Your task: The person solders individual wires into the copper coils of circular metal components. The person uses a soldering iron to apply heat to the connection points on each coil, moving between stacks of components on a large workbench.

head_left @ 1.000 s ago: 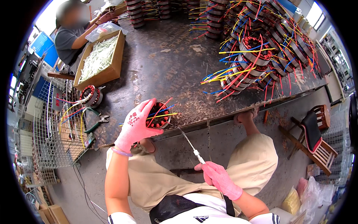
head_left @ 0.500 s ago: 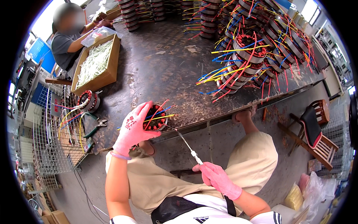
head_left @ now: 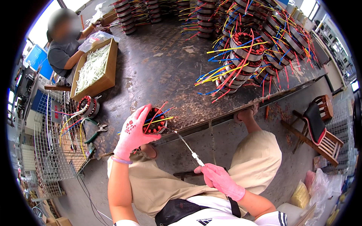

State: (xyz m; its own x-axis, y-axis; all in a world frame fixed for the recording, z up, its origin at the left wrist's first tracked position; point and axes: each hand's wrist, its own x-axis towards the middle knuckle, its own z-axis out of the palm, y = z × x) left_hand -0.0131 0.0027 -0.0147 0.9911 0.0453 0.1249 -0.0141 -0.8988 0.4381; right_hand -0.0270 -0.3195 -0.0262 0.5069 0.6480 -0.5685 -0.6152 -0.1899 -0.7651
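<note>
A small motor stator [head_left: 154,122], a ring of red windings with red, yellow and blue wires springing from its top, sits at the near edge of the dark worktable [head_left: 158,71]. The left hand [head_left: 132,132], in a pink glove, is wrapped around the stator's left side, fingers curled shut over its rim and thumb tucked under, so the ring is clamped firmly in that grip. From the lower right a thin white tool [head_left: 188,148] slants up, its tip reaching the stator's right edge at the windings. The right hand [head_left: 218,180], also pink-gloved, is closed on the tool's lower end, fingers pinched together around it, held above the person's lap and beige trousers.

Farther out on the table, a large heap of similar stators [head_left: 249,49] with trailing coloured wires fills the far right. To the left lie another single stator [head_left: 88,107], a pair of green-handled pliers [head_left: 96,132] and a cardboard box [head_left: 94,69] of pale strips. A wire basket [head_left: 52,150] stands beside the table's left end. Another person in a grey shirt [head_left: 62,52] sits behind the box, and a wooden chair [head_left: 320,126] stands on the floor to the right.
</note>
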